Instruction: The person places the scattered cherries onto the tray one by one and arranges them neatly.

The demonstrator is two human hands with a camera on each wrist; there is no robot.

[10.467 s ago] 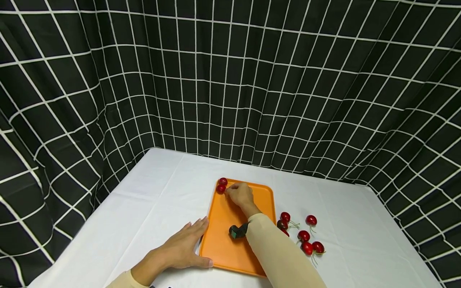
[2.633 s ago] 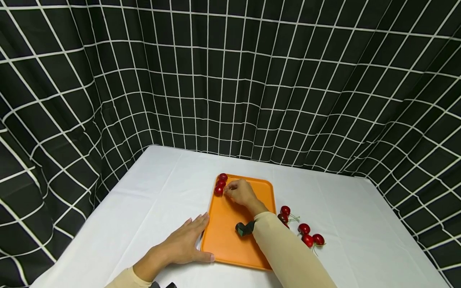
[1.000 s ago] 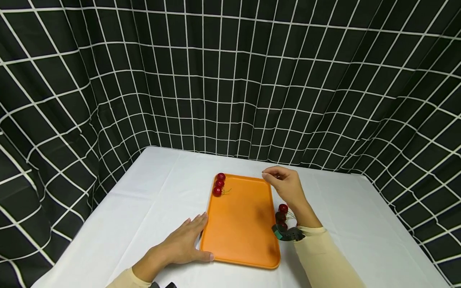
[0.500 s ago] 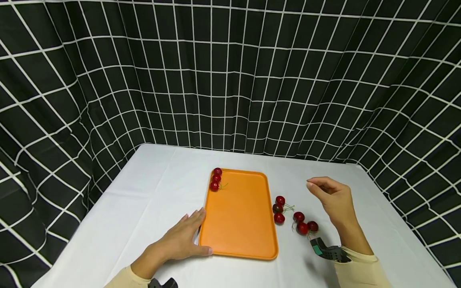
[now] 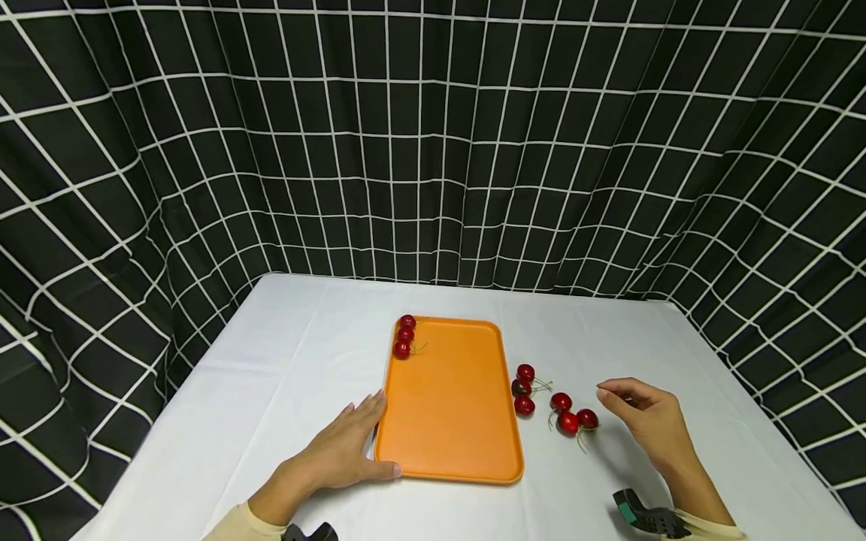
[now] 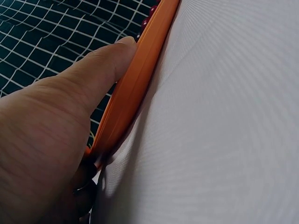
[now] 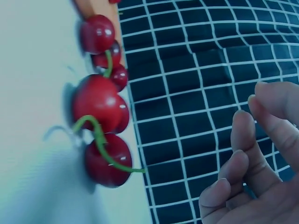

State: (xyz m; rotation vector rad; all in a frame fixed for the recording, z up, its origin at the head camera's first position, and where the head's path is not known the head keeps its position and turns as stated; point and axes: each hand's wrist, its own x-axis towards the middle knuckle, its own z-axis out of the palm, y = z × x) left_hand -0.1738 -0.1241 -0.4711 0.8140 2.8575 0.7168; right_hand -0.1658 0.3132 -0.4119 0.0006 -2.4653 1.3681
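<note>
An orange tray (image 5: 449, 413) lies on the white cloth. Along its upper left edge sit 3 red cherries (image 5: 402, 349) in a column, the nearest with its stem pointing right. My left hand (image 5: 338, 454) rests at the tray's lower left corner, fingers extended along the side. In the left wrist view its thumb (image 6: 100, 70) touches the tray's rim (image 6: 135, 88). Right of the cherries on the cloth, my right hand (image 5: 652, 421) hovers with loosely bent fingers, thumb near index finger, nothing visible between them. The nearest cherry (image 7: 108, 161) has a curved green stem.
Beside the tray's right edge lies a column of 3 cherries (image 5: 524, 406). Another cluster of 3 cherries (image 5: 567, 423) lies farther right, stems toward the front. A black curtain (image 5: 433, 150) with a white grid surrounds the table (image 5: 304, 338) at the back and sides.
A third cherry has joined the two on the tray, and the lone cherry on the right is gone from the cloth. My right hand has moved off the tray to the right; the left stayed.
</note>
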